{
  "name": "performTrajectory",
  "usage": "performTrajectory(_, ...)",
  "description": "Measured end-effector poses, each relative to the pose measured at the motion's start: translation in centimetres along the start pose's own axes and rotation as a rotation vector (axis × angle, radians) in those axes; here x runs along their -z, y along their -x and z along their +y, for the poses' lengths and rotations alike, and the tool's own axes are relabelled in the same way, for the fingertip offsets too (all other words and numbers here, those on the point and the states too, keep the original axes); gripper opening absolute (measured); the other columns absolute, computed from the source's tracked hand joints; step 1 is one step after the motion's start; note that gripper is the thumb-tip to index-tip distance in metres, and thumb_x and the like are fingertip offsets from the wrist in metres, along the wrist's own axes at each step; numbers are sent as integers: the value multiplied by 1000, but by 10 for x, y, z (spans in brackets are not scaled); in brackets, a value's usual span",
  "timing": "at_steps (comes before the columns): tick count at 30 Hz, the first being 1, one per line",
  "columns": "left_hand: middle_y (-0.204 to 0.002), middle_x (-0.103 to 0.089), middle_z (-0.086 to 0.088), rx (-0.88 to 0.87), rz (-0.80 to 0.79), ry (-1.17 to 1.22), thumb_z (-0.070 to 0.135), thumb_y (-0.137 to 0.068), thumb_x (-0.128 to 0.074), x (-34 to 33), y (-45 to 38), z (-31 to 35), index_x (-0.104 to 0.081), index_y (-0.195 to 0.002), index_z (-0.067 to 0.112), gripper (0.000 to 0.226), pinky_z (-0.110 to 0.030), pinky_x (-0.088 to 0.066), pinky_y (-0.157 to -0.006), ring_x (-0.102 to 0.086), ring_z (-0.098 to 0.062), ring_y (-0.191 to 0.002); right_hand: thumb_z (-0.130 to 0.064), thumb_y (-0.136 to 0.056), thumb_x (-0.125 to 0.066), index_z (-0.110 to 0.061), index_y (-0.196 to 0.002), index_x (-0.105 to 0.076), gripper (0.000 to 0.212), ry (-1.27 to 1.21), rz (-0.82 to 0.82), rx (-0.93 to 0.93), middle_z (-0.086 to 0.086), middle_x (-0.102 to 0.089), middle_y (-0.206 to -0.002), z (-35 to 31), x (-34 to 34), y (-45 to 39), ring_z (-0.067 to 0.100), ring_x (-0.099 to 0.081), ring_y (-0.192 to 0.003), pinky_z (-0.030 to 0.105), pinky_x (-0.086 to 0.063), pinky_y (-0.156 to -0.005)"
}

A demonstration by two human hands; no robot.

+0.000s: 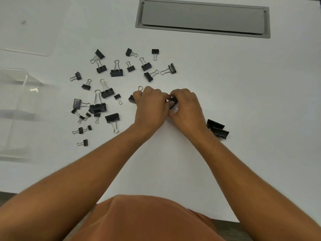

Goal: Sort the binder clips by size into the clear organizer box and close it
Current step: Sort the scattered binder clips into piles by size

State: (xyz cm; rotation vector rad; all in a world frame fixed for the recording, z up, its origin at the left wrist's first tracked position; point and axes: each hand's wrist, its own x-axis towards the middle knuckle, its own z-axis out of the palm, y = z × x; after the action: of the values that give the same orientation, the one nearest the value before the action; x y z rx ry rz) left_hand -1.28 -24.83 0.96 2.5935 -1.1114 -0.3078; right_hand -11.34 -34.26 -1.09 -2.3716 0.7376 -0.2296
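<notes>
Several black binder clips of different sizes lie scattered on the white table (225, 75), among them a large clip (97, 107) left of centre. My left hand (150, 106) and my right hand (186, 106) meet at the table's middle, fingers curled. Between them sits a black clip (174, 101) that my right hand pinches; my left fingertips touch it too. Another clip (131, 98) pokes out under my left hand's far side. Two large clips (218, 130) lie stacked by my right wrist. The clear organizer box (19, 108) stands open at the left edge.
A grey cable hatch (203, 18) is set into the table at the back right. The box's clear lid (26, 49) lies at the back left. The table's front edge runs just before my body.
</notes>
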Motion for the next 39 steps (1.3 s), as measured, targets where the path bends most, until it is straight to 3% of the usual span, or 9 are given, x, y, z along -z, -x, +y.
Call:
performTrajectory(5, -120, -72, 8, -72, 29, 192, 42, -106, -52, -1, 26, 18, -70, -129, 28, 33, -48, -29, -108, -53, -19, -126, -16, -85, -76, -18, -126, -67, 42, -27, 69, -134, 1, -65, -124, 28, 54, 19, 23, -57, -113, 23, -38, -93)
performTrajectory(12, -121, -64, 6, -298, 92, 198, 28, -99, -62, -20, 87, -12, -71, -120, 26, 23, -40, -31, -100, -55, -20, -118, -34, -87, -82, -23, -123, -66, 40, 28, -78, -366, -2, -52, -121, 72, 92, 36, 15, -55, -107, 24, -40, -86)
performTrajectory(16, -117, -62, -1, -157, 220, 204, 20, -96, -66, -5, 91, -55, -73, -115, 22, 20, -39, -33, -95, -54, -25, -115, -36, -104, -61, -26, -124, -69, 24, -45, -107, -306, -5, -52, -123, 76, 96, 42, 12, -57, -105, 16, -44, -87)
performTrajectory(20, -119, -56, -9, 94, 344, 94, 23, -95, -66, 25, 79, -110, -69, -119, 19, 24, -47, -35, -99, -50, -36, -116, -31, -110, -49, -25, -133, -66, 29, -117, 94, -313, -4, -58, -127, 75, 97, 45, 15, -60, -113, 33, -48, -102)
performTrajectory(22, -124, -54, -12, 273, 302, -11, 36, -96, -67, 35, 72, -134, -62, -130, 20, 37, -53, -36, -98, -47, -40, -122, -24, -107, -52, -21, -129, -66, 26, -116, 272, -312, -3, -59, -126, 64, 90, 52, 20, -60, -113, 38, -51, -99)
performTrajectory(24, -127, -55, -18, 402, 218, -113, 53, -96, -64, 38, 66, -149, -56, -139, 16, 57, -55, -37, -95, -46, -43, -122, -17, -102, -56, -19, -125, -66, 24, -96, 303, -234, -3, -59, -122, 44, 75, 63, 25, -59, -111, 38, -49, -95)
performTrajectory(28, -119, -59, -19, 435, 177, -229, 65, -93, -59, 37, 56, -154, -63, -132, 13, 65, -52, -38, -87, -51, -41, -112, -14, -97, -61, -18, -121, -67, 25, -65, 176, -24, -2, -61, -119, 6, 33, 84, 21, -57, -110, 43, -48, -97)
performTrajectory(33, -119, -56, -13, 475, 164, -84, 48, -89, -69, 39, 48, -152, -68, -123, 18, 45, -49, -39, -96, -56, -37, -112, -17, -95, -58, -20, -122, -67, 29, -136, 86, 20, -3, -61, -119, -26, 1, 93, 19, -56, -111, 44, -47, -99)
performTrajectory(39, -118, -59, -11, 440, 248, 97, 33, -92, -63, 47, 51, -156, -73, -122, 16, 35, -44, -49, -98, -61, -33, -109, -18, -96, -57, -22, -124, -65, 30, -161, 31, 54, -8, -59, -120, -39, -4, 98, 16, -54, -114, 41, -46, -100)
